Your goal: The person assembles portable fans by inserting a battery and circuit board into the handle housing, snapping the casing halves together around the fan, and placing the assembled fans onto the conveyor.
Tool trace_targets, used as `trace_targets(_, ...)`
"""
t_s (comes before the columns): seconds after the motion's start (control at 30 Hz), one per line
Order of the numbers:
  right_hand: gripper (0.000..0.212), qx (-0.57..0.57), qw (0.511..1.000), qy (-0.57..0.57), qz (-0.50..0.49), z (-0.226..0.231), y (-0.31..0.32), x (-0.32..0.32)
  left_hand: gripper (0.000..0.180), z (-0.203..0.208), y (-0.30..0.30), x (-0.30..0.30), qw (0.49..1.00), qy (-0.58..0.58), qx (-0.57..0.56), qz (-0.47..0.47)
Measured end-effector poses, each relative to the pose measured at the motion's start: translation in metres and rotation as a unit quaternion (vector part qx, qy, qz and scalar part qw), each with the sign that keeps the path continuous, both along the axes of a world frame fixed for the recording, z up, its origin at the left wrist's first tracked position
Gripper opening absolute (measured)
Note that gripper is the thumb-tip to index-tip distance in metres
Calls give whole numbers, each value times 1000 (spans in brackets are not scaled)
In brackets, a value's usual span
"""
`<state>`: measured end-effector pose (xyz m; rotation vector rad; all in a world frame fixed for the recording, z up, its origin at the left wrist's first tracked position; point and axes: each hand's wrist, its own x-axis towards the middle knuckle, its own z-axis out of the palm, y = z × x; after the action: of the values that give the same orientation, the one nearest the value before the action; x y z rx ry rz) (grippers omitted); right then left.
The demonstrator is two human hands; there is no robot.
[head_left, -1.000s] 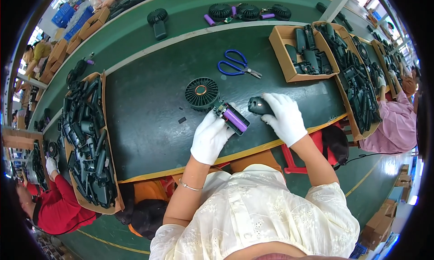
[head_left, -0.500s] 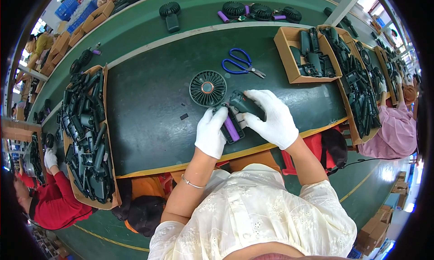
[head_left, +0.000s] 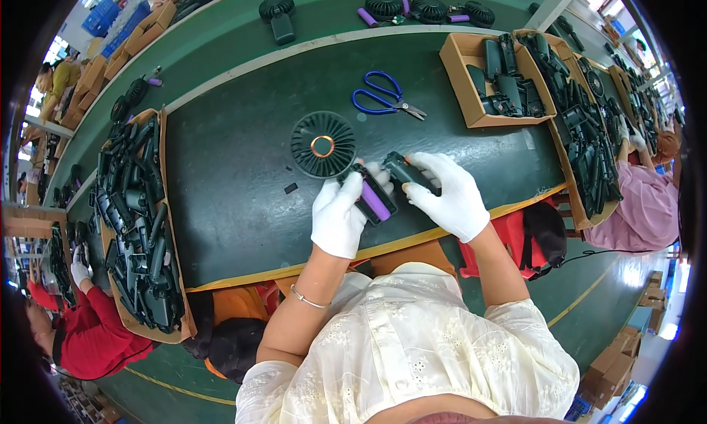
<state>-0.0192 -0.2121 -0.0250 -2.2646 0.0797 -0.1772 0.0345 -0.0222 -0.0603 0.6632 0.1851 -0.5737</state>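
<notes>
**Left hand (head_left: 339, 219) grips an open fan handle (head_left: 391, 208), right hand (head_left: 451, 199) a dark shell piece (head_left: 406, 172)**

The left hand, in a white glove, is clamped around the handle, thumb along its near side and some fingertips showing past the far side. A purple cylindrical cell (head_left: 377, 203) lies in the handle, just right of the left thumb. The round fan head (head_left: 322, 145), dark with a copper-coloured ring at its middle, is directly beyond the left hand.

The right hand, also gloved, pinches the shell piece between thumb and fingers, holding it to its left, just beside the handle (whether the two parts touch, I cannot tell).

To the left of the left hand, a small dark scrap (head_left: 291, 188) lies on the green tabletop (head_left: 236, 210). Beyond both hands and between them are blue-handled snips (head_left: 383, 100), blades spread and pointing right.

Farther out, beyond the right hand and to its right, stands a small carton (head_left: 509, 120) of dark casing parts. Well to the left of the left hand, a long carton (head_left: 189, 327) is heaped with similar parts.
</notes>
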Motion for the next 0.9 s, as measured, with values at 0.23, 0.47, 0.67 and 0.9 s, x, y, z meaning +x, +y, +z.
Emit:
trace_targets(0.23, 33, -152, 973, -168, -46, -3, 13, 10, 39, -7, -2, -4, 996, -86, -1, 16)
trace_targets(0.47, 15, 24, 990, -135, -10, -23, 38, 23, 44, -7, -1, -7, 991, -134, 16, -1)
trace_targets(0.67, 13, -70, 985, -158, 2, -15, 44, 29, 36, -10, -2, -9, 990, -130, 50, 23)
trace_targets(0.9, 21, -204, 973, -91, 57, -14, 47, 36, 31, -32, 10, -5, 989, -133, 58, 41)
